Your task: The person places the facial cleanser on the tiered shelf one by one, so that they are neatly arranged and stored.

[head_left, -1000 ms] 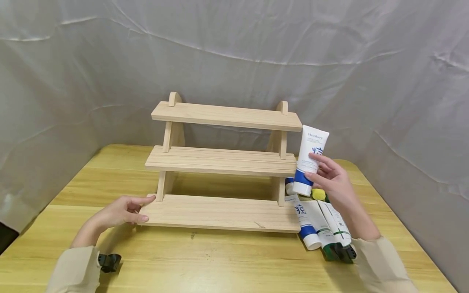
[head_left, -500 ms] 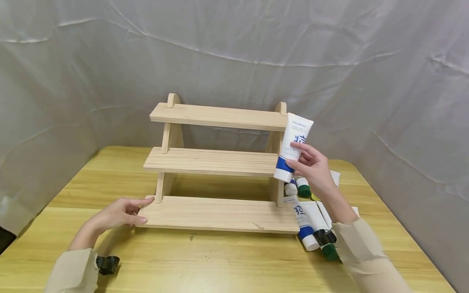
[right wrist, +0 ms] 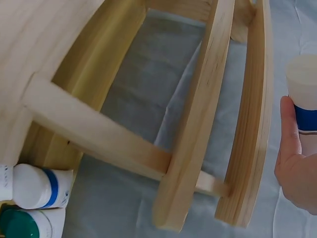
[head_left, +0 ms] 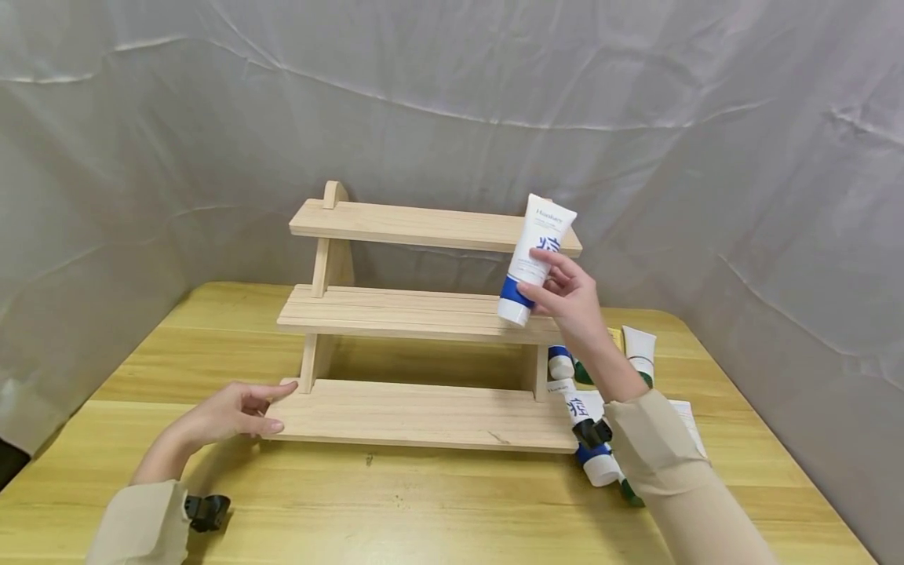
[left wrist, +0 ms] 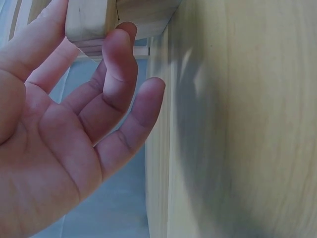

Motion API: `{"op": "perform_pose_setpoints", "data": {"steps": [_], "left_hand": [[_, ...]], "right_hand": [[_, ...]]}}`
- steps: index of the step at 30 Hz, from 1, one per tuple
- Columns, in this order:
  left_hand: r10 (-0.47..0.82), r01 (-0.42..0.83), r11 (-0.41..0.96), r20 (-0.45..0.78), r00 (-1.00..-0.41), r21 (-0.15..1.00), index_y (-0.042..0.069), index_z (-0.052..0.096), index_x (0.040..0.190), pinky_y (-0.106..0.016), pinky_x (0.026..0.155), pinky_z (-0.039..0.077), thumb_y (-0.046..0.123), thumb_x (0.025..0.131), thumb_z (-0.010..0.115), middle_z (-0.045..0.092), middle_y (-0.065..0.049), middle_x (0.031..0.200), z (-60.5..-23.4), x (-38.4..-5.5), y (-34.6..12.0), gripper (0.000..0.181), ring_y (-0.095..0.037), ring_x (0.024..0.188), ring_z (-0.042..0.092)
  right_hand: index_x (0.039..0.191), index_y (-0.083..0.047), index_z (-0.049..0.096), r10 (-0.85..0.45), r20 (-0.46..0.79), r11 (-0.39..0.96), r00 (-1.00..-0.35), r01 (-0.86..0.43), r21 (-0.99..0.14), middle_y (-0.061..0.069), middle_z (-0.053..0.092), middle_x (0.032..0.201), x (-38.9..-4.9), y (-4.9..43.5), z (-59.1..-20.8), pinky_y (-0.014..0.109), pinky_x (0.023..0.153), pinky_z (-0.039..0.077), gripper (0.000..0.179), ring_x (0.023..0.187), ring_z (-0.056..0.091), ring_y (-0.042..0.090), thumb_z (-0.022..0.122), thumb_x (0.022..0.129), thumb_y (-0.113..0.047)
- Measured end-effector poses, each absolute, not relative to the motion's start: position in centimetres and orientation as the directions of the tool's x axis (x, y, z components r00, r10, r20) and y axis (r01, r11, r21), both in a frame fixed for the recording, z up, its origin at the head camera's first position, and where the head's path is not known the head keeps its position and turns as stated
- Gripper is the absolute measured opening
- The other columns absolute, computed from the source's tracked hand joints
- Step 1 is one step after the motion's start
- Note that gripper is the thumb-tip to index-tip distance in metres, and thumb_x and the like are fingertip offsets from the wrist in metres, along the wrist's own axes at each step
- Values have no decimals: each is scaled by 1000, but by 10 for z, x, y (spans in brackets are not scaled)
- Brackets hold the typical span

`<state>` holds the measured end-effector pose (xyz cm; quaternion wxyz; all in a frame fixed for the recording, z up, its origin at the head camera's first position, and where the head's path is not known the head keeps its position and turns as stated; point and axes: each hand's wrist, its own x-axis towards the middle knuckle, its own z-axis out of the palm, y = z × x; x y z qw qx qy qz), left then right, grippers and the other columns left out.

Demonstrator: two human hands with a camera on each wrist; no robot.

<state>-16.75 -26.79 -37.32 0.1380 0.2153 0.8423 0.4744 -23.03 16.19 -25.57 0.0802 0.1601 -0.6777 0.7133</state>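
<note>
A three-tier wooden display shelf [head_left: 424, 402] stands on the table. My left hand [head_left: 219, 420] holds the left end of its lowest board, thumb at the front corner and fingers farther back; the left wrist view shows the board end [left wrist: 89, 20] between thumb and fingers. My right hand [head_left: 570, 302] pinches a white squeeze tube [head_left: 540, 224] with a blue band and white cap. The tube is tilted, cap down, in front of the right part of the upper two boards. In the right wrist view only its cap end [right wrist: 302, 74] shows at the edge.
Several tubes lie on the table to the right of the shelf, among them a blue-banded tube [head_left: 600, 467] and a green-capped tube [head_left: 639, 349]. The right forearm partly hides them. Grey cloth [head_left: 452, 94] hangs behind the wooden table [head_left: 395, 518].
My right hand has carried the tube left and upward, from beside the shelf's right end to in front of its boards. My left hand has stayed on the lowest board.
</note>
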Motion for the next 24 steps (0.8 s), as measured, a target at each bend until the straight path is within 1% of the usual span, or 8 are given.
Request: {"op": "perform_pose_setpoints", "data": {"steps": [5, 12, 16, 20, 24], "left_hand": [[510, 241, 444, -22, -860, 863, -15, 36, 127, -26, 49, 44, 12, 81, 66, 50, -5, 63, -375, -168, -270, 61, -6, 53, 42], [499, 221, 442, -33, -866, 869, -14, 35, 128, -26, 49, 44, 12, 81, 66, 50, -6, 64, -375, -166, -273, 62, -6, 53, 42], [498, 221, 438, -31, -867, 871, -14, 35, 128, -27, 50, 44, 11, 81, 65, 50, -6, 64, -377, -166, -274, 61, -6, 54, 42], [503, 230, 428, -19, -864, 874, -15, 34, 128, -27, 49, 44, 11, 81, 65, 49, -4, 64, -377, -164, -275, 61, -6, 54, 43], [503, 240, 428, -9, -864, 871, -15, 34, 127, -27, 49, 45, 10, 81, 65, 49, -4, 64, -377, -163, -276, 60, -6, 55, 43]], "right_hand": [[123, -2, 49, -130, 344, -75, -930, -336, -939, 14, 49, 114, -237, 148, -252, 27, 65, 51, 44, 88, 52, 19, 58, 81, 8], [125, 3, 45, -143, 391, -116, -909, -377, -919, 14, 51, 110, -246, 131, -249, 26, 61, 50, 48, 87, 53, 18, 55, 79, 14], [126, 5, 43, -148, 408, -110, -901, -395, -912, 17, 50, 111, -248, 122, -247, 25, 61, 50, 50, 86, 54, 17, 55, 78, 15], [126, 4, 43, -154, 434, -83, -888, -426, -901, 18, 49, 117, -251, 113, -246, 26, 64, 50, 51, 89, 54, 18, 56, 78, 15], [125, 2, 45, -139, 480, -57, -866, -477, -877, 16, 48, 119, -256, 103, -245, 26, 66, 50, 50, 91, 52, 18, 57, 77, 14]]}}
